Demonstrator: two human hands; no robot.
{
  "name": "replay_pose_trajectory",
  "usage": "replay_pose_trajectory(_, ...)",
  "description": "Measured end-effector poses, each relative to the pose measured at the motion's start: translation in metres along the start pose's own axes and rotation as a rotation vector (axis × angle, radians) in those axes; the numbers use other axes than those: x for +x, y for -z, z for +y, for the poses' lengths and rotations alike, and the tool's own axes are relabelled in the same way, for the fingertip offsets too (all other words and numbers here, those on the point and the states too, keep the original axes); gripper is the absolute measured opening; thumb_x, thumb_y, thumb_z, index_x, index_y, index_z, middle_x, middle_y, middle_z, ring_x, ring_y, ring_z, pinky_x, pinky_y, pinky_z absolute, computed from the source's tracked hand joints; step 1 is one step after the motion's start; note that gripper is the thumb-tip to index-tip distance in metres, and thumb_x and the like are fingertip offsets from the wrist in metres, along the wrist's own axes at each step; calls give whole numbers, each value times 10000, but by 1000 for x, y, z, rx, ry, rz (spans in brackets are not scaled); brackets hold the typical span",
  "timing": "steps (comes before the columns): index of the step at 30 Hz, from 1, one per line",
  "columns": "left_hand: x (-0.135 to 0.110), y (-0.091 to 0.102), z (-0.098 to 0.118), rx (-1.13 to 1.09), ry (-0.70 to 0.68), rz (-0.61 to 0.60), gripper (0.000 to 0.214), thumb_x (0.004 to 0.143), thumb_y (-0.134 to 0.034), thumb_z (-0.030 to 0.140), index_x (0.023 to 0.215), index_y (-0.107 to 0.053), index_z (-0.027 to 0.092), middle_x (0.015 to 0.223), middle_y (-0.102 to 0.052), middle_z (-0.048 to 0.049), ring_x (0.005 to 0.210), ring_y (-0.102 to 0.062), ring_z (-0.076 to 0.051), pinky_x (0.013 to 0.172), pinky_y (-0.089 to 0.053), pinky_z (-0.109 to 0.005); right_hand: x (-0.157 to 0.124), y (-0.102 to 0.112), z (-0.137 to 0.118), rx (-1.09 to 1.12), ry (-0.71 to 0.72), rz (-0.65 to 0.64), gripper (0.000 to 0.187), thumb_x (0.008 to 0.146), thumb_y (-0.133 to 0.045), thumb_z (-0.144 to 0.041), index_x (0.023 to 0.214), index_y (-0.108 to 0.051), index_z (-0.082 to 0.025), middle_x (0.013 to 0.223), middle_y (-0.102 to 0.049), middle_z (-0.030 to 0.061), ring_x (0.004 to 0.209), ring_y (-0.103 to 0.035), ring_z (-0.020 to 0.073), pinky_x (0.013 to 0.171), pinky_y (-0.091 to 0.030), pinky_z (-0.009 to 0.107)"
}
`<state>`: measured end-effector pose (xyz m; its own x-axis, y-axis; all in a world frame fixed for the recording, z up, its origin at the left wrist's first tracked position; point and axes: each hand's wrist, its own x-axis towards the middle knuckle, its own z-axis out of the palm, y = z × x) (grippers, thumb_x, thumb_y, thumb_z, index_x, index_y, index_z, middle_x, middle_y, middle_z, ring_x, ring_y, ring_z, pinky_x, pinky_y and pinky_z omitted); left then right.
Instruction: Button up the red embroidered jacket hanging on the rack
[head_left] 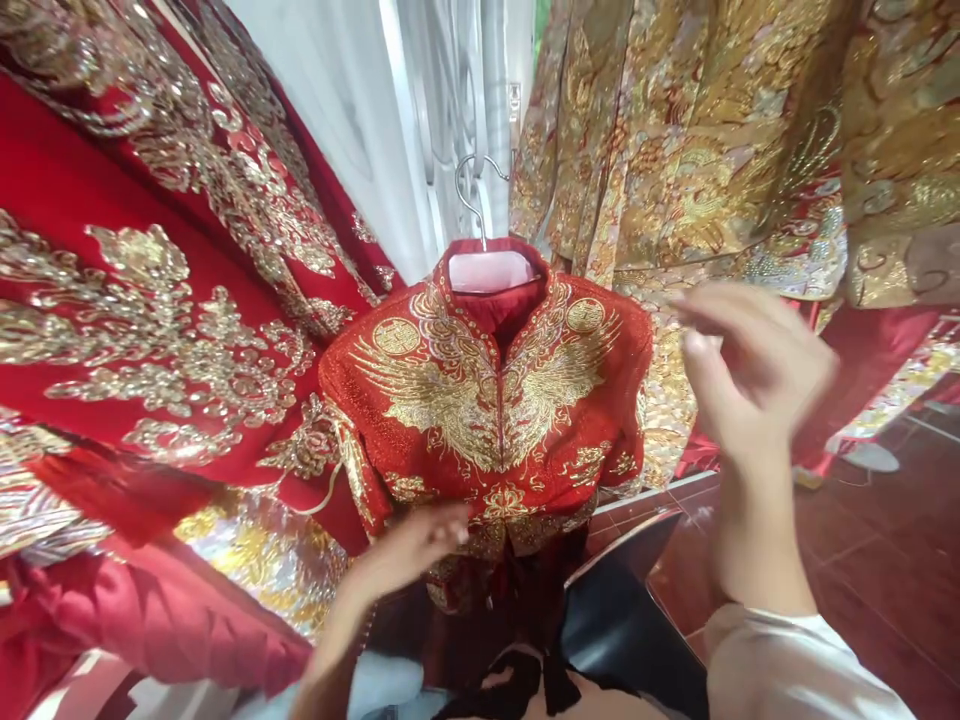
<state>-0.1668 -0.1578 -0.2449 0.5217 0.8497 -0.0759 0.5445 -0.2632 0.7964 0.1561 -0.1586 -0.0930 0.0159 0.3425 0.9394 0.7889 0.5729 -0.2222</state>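
Jacket: a red jacket point(495, 400) with gold embroidery hangs front-on at the centre, its collar on a metal hanger point(476, 200) hooked up by the white curtain point(360, 130).
Left hand: the left hand point(416, 550) lies at the jacket's lower hem, fingers together and flat against the cloth (no pinch can be made out).
Right hand: the right hand point(750, 365) is raised just right of the jacket's shoulder, blurred, fingers bent loosely with gaps between them, holding nothing that shows; whether it touches the sleeve edge I cannot tell.
Left edge: red embroidered garments point(150, 300) press close against the jacket's left sleeve, no gap there.
Right edge: gold brocade garments point(712, 150) hang behind and above the right hand, overlapping the jacket's right shoulder.
Open room: the dark red floor point(885, 560) at lower right is the freest stretch; a dark glossy object point(630, 610) sits below the hem.
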Motion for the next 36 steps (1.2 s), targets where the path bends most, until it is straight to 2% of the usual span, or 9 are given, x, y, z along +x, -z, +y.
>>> replay_pose_trajectory(3, 11, 79, 60, 324, -313, 646, 327, 848, -464, 428, 1065, -654, 274, 1156, -644, -68, 1130, -560, -244, 1036, -391, -444, 21, -45, 65, 10, -44, -143, 387, 812, -565, -415, 1126, -635, -201, 1100, -661, 100, 1025, -583, 249, 850, -470, 429)
replay_pose_trajectory(5, 30, 121, 92, 512, -401, 895, 297, 813, -523, 440, 1011, -660, 265, 1155, -624, -64, 1181, -501, -262, 1070, -332, -458, 25, -64, 92, 103, -112, -293, 392, 818, -536, -486, 1041, -654, -186, 1007, -678, 77, 947, -591, 217, 831, -460, 389)
replay_pose_trajectory(10, 66, 172, 113, 643, -286, 742, 409, 899, -384, 428, 648, -566, 163, 571, -469, 0, 615, -474, -141, 709, -439, -296, 31, -77, 104, 348, -307, -265, 487, 806, -526, -574, 524, -456, -182, 511, -416, -33, 531, -399, 92, 529, -323, 231)
replay_pose_trajectory(17, 62, 179, 93, 319, -196, 676, 423, 934, -360, 338, 550, -416, 170, 537, -363, 48, 523, -311, -62, 502, -297, -189, 36, -89, 120, 486, -502, -386, 489, 787, -522, -595, 509, -459, -197, 496, -461, -12, 508, -426, 110, 532, -350, 260)
replay_pose_trajectory(20, 61, 173, 92, 372, -215, 702, 444, 946, -355, 335, 533, -382, 175, 534, -321, 52, 523, -287, -59, 506, -281, -189, 21, -93, 94, 201, -450, -111, 387, 811, -502, -538, 635, -525, -194, 607, -528, 19, 614, -491, 150, 590, -380, 290)
replay_pose_trajectory(23, 55, 162, 91, 597, -255, 838, 423, 937, -386, 398, 666, -565, 126, 560, -401, 44, 550, -340, -74, 553, -310, -207, -5, -102, 32, 93, -454, 191, 257, 856, -450, -449, 854, -532, -206, 749, -568, 45, 725, -537, 177, 640, -401, 311)
replay_pose_trajectory(28, 43, 144, 80, 605, -289, 910, 484, 916, -422, 466, 1212, -567, 112, 1067, -669, -71, 858, -580, -159, 821, -455, -302, -29, -143, -56, 534, -596, -166, 253, 804, -566, -393, 942, -439, -224, 654, -538, -28, 584, -515, 116, 598, -395, 261)
replay_pose_trajectory(33, 42, 139, 74, 648, -281, 924, 500, 911, -443, 442, 1280, -508, 112, 1213, -618, -105, 1040, -585, -215, 940, -446, -406, -23, -165, -52, 770, -672, -68, 112, 782, -501, -192, 811, -401, -234, 623, -470, -50, 556, -456, 89, 569, -371, 237)
replay_pose_trajectory(36, 39, 131, 69, 664, -302, 994, 486, 902, -461, 408, 1286, -502, 113, 1250, -589, -117, 1128, -549, -223, 999, -413, -414, -60, -154, -43, 1087, -865, -162, 176, 745, -542, -213, 758, -369, -238, 618, -500, -52, 494, -426, 78, 468, -330, 218)
